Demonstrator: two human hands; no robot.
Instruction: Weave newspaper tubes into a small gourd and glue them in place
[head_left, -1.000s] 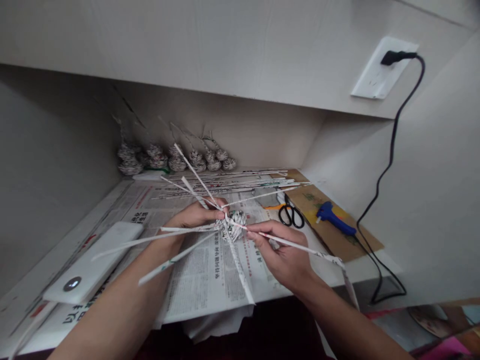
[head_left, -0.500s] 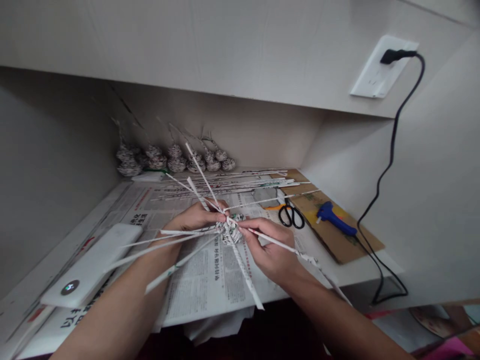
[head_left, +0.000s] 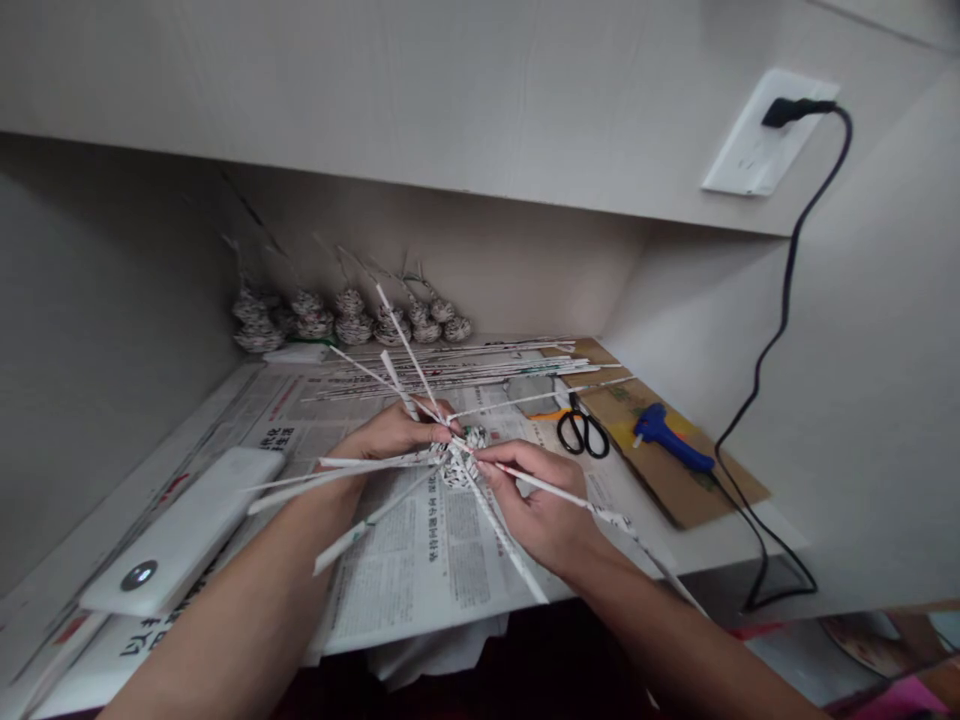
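Our left hand (head_left: 397,432) is gripping the woven ball (head_left: 459,471); our right hand (head_left: 549,520), now closer in, is pinching a strand (head_left: 555,491), apparently tightening it

Head-worn view, forward and down

You hold a small rounded weave (head_left: 459,470) of grey-and-white printed paper. Slim rolled paper sticks (head_left: 409,345) spread from it in several directions, mostly straight; one red-marked stick (head_left: 555,490) runs rightward and bends down toward you.
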